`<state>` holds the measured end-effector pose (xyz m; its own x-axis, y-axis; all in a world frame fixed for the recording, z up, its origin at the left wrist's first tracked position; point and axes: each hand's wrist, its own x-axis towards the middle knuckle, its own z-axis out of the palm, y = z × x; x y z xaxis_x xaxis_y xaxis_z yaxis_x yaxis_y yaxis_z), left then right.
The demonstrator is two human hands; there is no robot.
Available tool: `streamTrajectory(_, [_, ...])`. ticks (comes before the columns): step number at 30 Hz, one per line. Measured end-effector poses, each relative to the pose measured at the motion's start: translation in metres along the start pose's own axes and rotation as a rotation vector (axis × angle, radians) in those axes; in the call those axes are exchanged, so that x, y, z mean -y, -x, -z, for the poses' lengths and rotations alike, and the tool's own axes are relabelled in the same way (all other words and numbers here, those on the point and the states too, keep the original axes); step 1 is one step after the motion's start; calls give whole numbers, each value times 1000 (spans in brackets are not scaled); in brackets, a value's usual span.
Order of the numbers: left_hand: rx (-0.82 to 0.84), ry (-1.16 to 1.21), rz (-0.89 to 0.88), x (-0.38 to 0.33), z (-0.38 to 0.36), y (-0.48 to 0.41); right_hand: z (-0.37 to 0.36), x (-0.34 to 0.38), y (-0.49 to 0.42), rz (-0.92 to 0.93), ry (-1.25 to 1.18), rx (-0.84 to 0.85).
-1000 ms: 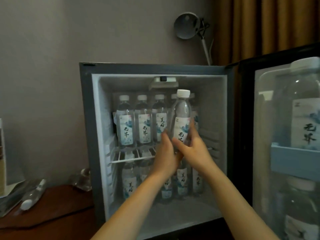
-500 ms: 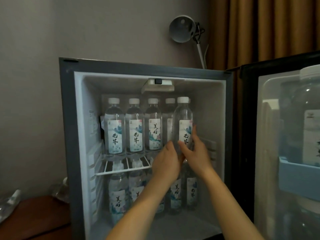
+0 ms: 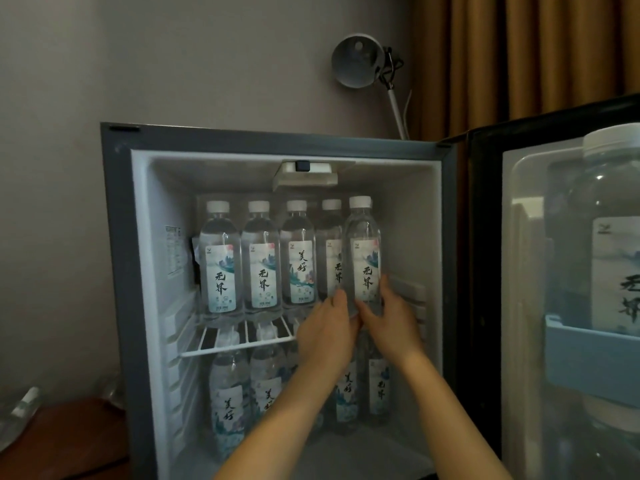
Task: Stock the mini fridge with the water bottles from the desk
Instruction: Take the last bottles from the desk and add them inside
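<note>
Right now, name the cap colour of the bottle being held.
The cap of the held water bottle is white, clearest in the head view.

two bare hands: left hand (image 3: 325, 336), right hand (image 3: 391, 323). behind each wrist a bare forearm runs to the frame edge: left forearm (image 3: 277, 424), right forearm (image 3: 450, 417). slim arms, smooth outline. bare fingers and wrists. nails too dim to tell. upper arms out of frame.

One head-worn wide-angle camera faces straight forward, close before the open mini fridge (image 3: 117, 271).
</note>
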<state>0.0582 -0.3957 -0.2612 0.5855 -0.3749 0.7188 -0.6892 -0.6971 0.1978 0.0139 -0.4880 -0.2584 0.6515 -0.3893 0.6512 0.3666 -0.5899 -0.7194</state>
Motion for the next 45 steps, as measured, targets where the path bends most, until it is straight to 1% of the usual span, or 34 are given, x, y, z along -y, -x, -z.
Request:
streamTrajectory(7, [31, -59, -33, 2, 4, 1, 2, -6, -8, -79, 58, 41])
streamTrajectory(11, [36, -22, -77, 4, 8, 4, -1, -7, -8, -130, 114, 29])
streamTrajectory(14, [-3, 35, -136, 9, 13, 13, -9, -5, 4, -135, 124, -92])
streamTrajectory(17, [-78, 60, -179, 17, 20, 32, -16, -4, 26, -53, 168, -259])
streamTrajectory(18, [-119, 68, -182, 20, 25, 41, -19, -3, 33, -45, 152, -281])
streamTrajectory(20, [-182, 87, -187, 29, 35, 59, -26, -1, 46, -32, 118, -272])
streamTrajectory(26, [-352, 166, -249, 74, 64, 112, -54, 26, 85, 25, 39, -32])
streamTrajectory(29, [-479, 60, -254, 105, 86, 143, -75, 51, 112, -24, -105, 190])
streamTrajectory(31, [-512, 22, -222, 129, 99, 166, -93, 64, 128, -28, -112, 378])
streamTrajectory(33, [-480, 29, -131, 157, 107, 186, -116, 70, 142, -6, -46, 591])
streamTrajectory(34, [-445, 40, -55, 173, 109, 195, -129, 71, 148, -4, -31, 682])
streamTrajectory(37, [-351, 73, 170, 221, 108, 217, -170, 71, 166, 21, 29, 869])
streamTrajectory(40, [-206, 31, 358, 264, 106, 228, -209, 70, 181, 24, 38, 959])
streamTrajectory(43, [-42, -7, 530, 304, 105, 229, -247, 69, 188, 15, 98, 974])
streamTrajectory(45, [21, -47, 598, 330, 104, 231, -273, 69, 186, -18, 133, 964])
